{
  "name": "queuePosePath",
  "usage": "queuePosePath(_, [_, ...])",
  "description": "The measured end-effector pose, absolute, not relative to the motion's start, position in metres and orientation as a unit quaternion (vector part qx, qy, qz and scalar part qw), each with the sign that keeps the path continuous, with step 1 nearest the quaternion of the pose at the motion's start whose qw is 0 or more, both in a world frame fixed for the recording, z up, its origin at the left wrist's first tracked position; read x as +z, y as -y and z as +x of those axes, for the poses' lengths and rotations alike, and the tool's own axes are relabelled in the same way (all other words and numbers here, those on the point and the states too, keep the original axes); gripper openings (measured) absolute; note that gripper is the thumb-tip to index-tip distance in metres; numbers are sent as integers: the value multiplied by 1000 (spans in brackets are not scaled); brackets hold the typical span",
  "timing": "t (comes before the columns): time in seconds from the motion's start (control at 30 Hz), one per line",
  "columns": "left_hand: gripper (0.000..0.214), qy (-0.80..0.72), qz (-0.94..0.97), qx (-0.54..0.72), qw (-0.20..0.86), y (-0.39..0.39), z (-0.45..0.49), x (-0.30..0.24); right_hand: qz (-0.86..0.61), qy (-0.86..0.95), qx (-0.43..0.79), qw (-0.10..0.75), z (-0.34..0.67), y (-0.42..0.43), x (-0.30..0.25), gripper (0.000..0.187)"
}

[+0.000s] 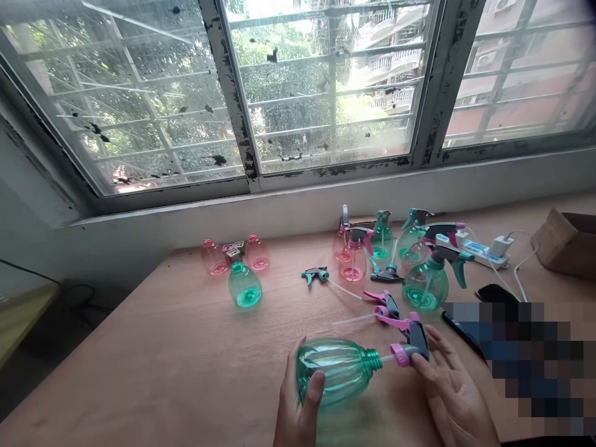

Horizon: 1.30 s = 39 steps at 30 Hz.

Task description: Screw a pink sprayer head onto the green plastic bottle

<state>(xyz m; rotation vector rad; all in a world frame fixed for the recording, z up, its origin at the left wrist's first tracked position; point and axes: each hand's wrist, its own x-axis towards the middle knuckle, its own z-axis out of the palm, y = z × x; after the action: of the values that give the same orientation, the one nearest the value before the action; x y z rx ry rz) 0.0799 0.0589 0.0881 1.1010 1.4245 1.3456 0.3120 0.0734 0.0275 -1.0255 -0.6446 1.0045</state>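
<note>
Open tabletop [162, 360] left of the left hand [297, 406], loose spray heads [388, 305] just beyond the held bottle [333, 372], power strip [484, 253] and box [565, 242] blocking far right

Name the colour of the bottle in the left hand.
The bottle in the left hand is translucent green, shown in the head view.

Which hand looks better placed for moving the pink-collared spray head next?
Probably the right hand: it holds the pink-collared spray head, while the left hand is occupied, cradling the translucent green spray bottle.
</note>
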Motion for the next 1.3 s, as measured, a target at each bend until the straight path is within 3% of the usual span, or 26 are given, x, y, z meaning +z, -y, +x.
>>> queuePosePath(0.13, [85,-585,418,553,422,-65,78,79,-431,351,571,604,302,-72,37,48])
queuePosePath(0.27, [87,-587,406,551,434,-70,77,70,-438,355,574,593,293,-69,44,32])
queuePosePath(0.53, [81,-532,448,561,449,-68,75,64,-480,354,565,570,293,-62,44,48])
queuePosePath(0.73, [81,-524,437,561,469,-68,74,67,-527,380,543,532,292,-59,48,45])
queuePosePath(0.93, [78,-537,477,533,448,-68,73,69,-517,356,533,567,283,-57,52,51])
queuePosePath(1.1, [79,-506,506,526,459,-66,71,61,-549,372,487,568,283,-58,55,42])
queuePosePath(1.3, [117,-488,492,526,493,-65,75,57,-571,368,477,558,282,-57,56,42])
